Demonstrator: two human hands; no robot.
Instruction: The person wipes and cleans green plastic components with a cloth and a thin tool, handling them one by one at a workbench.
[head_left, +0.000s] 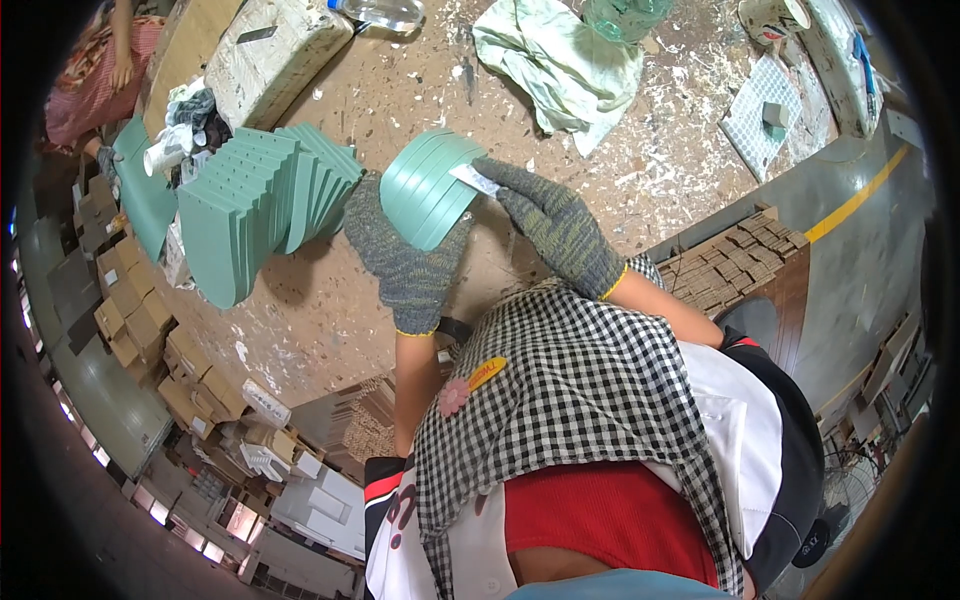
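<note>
My left hand [405,270], in a grey knitted work glove, grips several nested light-green panels [425,190] with rounded edges. Its fingers wrap round their left side and underside. In my right hand [555,220], gloved the same way, a small white piece of cloth or paper [474,180] is pinched against the right edge of these panels. Just left of my left hand, a fanned row of similar green panels [240,210] stands on the worktable [340,320]. Another green panel [145,190] lies farther left.
A pale crumpled cloth [560,65], a clear bottle [380,12] and a paint-smeared white block [275,60] lie at the back. A white dotted mat [762,115] is at the right. Another person's arm [122,50] shows at far left. Cardboard boxes [125,285] stand beyond the table.
</note>
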